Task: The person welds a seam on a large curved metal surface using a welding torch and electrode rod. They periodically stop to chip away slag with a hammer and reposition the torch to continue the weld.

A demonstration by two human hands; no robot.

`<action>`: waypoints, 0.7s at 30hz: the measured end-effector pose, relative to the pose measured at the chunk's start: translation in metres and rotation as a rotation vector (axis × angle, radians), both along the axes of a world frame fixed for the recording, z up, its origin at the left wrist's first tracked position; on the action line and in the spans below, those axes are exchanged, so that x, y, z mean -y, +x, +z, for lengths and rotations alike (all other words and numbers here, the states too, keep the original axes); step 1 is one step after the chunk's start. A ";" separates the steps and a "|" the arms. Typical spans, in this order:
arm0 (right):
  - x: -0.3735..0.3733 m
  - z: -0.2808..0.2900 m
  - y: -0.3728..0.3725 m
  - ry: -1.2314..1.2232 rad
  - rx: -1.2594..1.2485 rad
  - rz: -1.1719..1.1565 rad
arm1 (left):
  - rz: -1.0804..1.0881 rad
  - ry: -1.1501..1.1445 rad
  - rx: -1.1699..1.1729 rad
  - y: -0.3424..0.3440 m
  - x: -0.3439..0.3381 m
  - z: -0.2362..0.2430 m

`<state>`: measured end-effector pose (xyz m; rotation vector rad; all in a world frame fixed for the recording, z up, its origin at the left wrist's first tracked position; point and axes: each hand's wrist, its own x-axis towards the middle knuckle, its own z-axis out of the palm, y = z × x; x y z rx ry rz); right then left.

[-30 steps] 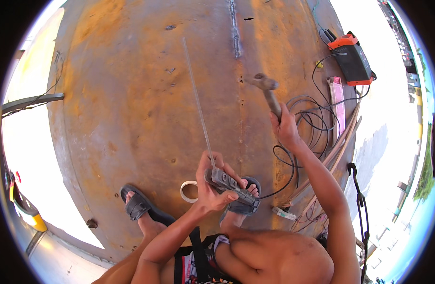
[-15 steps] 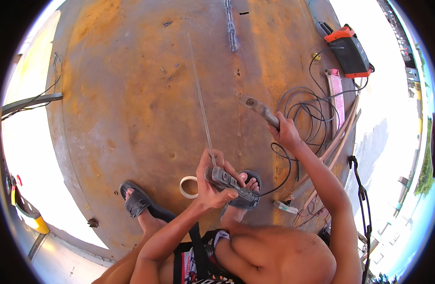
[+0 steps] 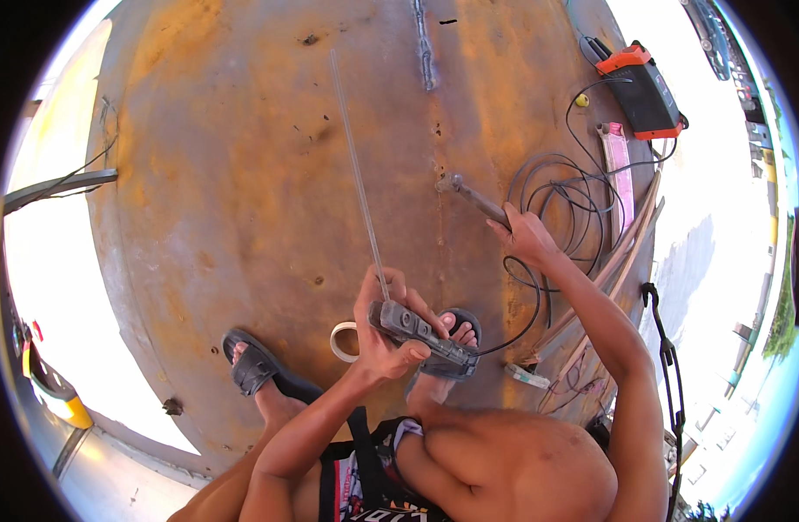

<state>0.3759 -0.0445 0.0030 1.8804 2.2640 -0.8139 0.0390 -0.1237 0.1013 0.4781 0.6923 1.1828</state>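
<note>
Both hands are clenched: the left hand (image 3: pixel 384 335) at lower centre grasps a grey electrode holder (image 3: pixel 421 332) with a long welding rod (image 3: pixel 358 170) pointing up-frame, while the right hand (image 3: pixel 523 237) grips a chipping hammer (image 3: pixel 473 198) over the rusty steel tank (image 3: pixel 225 174).

A grey electrode holder (image 3: pixel 421 335) lies gripped in the left hand (image 3: pixel 384 335), its thin welding rod (image 3: pixel 358 170) pointing away; a hammer (image 3: pixel 473 198) juts from the right hand (image 3: pixel 526 237).

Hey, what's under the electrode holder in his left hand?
Under the electrode holder shows a sandalled foot on the rusty steel plate, with a tape roll beside it. The left hand and holder cover the rest of the foot.
</note>
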 end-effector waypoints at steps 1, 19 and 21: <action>-0.013 0.003 -0.007 0.061 -0.095 -0.046 | 0.015 0.022 -0.011 -0.001 -0.006 -0.002; -0.025 0.042 -0.043 0.175 -0.410 -0.098 | 0.038 0.038 -0.061 -0.004 0.002 -0.001; -0.018 0.028 -0.030 0.142 -0.294 -0.059 | 0.038 0.038 -0.078 -0.004 0.003 -0.006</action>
